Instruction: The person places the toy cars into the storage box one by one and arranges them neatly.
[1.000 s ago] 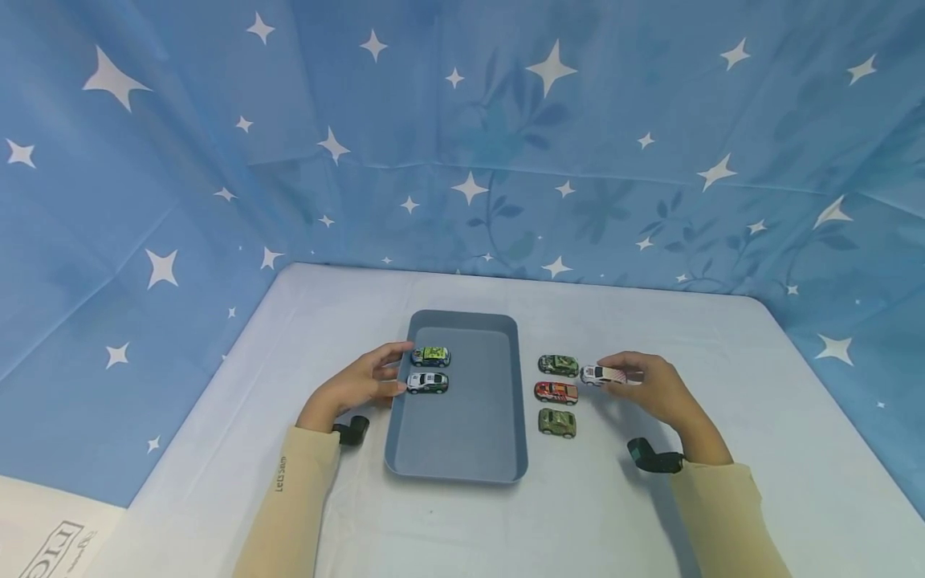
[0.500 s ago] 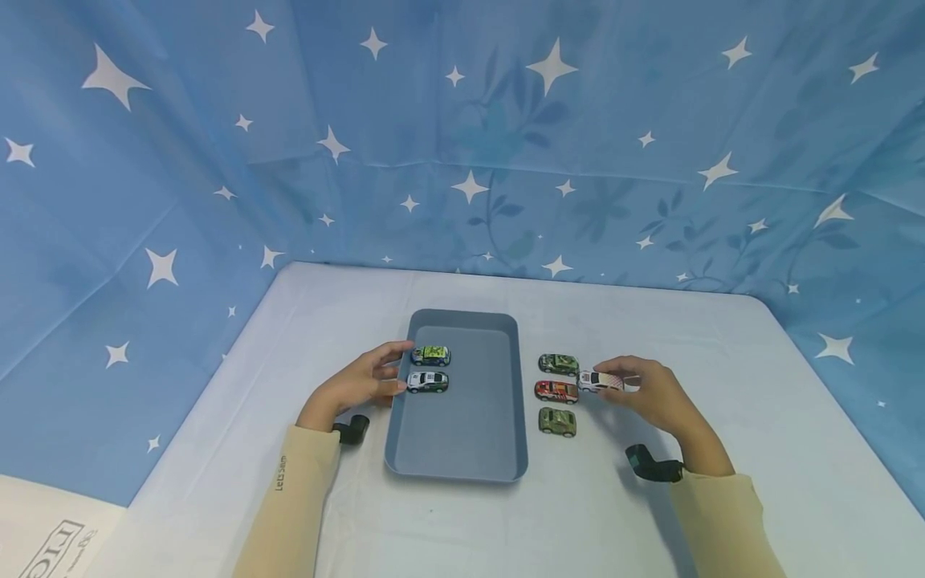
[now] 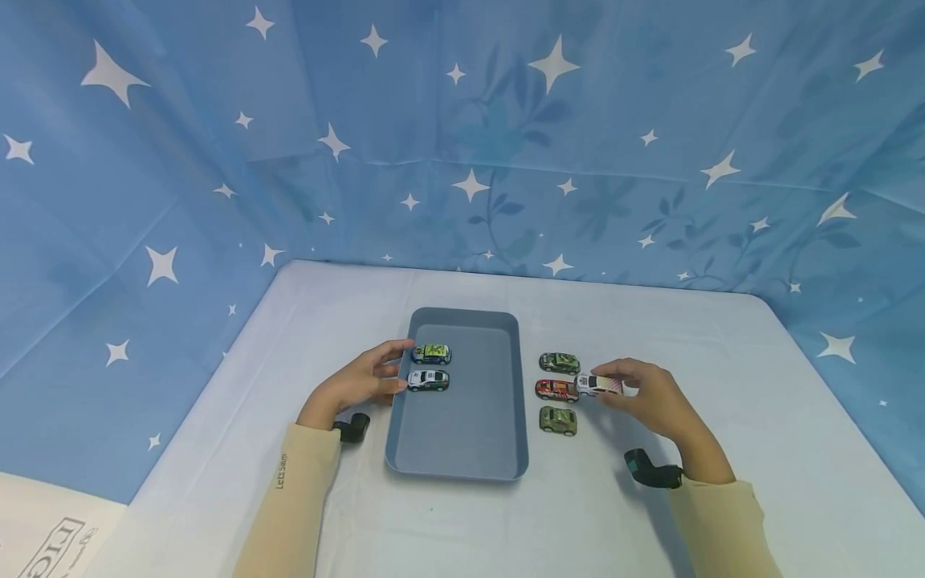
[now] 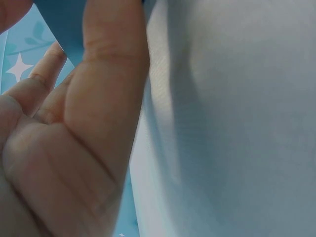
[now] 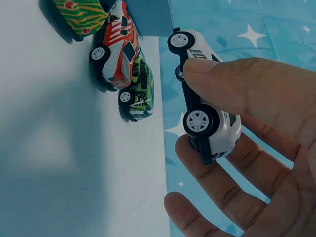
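My right hand (image 3: 646,393) pinches a white toy car (image 3: 598,385) between thumb and fingers. In the right wrist view the toy car (image 5: 205,106) is held off the table, wheels toward the camera. Close by it lie a red toy car (image 3: 555,390), a dark green camouflage one (image 3: 560,363) and an olive one (image 3: 558,421). My left hand (image 3: 361,379) holds the left rim of the blue-grey tray (image 3: 462,437), index finger and thumb over the edge. Inside that tray sit a yellow-green toy car (image 3: 432,354) and a white-and-green one (image 3: 429,380), near the left fingertips.
A white cloth covers the table (image 3: 462,530). Behind it hangs a blue curtain (image 3: 405,112) with white stars. Printed pale material (image 3: 50,530) shows at the lower left. The tray's right wall stands between its inside and the row of loose cars.
The right hand has shifted slightly left and toward me with the white car, which now overlaps the red car's end in the head view. The left hand and tray stay in place.
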A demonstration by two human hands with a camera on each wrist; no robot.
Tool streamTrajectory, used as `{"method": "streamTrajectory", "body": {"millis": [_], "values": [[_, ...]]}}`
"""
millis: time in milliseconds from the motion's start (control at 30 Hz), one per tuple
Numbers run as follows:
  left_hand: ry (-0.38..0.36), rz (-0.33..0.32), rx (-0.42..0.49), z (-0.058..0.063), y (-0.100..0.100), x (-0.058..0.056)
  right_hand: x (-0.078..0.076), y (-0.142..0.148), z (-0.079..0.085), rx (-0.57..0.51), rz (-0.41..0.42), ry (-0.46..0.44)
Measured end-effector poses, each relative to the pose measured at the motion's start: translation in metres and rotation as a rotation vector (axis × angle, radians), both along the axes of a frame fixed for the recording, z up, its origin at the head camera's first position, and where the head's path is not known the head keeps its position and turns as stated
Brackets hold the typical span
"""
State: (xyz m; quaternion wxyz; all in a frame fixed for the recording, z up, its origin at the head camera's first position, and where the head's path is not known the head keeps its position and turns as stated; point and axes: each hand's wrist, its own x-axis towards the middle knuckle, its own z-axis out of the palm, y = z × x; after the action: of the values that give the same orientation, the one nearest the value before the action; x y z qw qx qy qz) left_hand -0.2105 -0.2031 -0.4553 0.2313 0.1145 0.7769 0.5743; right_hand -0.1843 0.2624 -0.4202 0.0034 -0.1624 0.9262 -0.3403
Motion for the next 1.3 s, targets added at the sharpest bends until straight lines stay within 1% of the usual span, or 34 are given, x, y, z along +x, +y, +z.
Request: {"method": "streamTrajectory", "body": {"millis": [267,700,1000,1300], "values": [[-0.004,0.003,-0.001,0.0,0.001,0.0,0.003,-0.005,0.001,-0.003,0.008,0.003],[-0.01,0.012,-0.009,0.004,0.002,0.001,0.009,-0.015,0.004,-0.035,0.042,-0.001],[-0.017,0.016,0.0,0.004,0.003,0.0,0.012,-0.022,0.007,-0.052,0.061,0.011],[-0.02,0.02,0.0,0.003,0.002,0.0,0.014,-0.029,0.008,-0.059,0.071,-0.011]]}}
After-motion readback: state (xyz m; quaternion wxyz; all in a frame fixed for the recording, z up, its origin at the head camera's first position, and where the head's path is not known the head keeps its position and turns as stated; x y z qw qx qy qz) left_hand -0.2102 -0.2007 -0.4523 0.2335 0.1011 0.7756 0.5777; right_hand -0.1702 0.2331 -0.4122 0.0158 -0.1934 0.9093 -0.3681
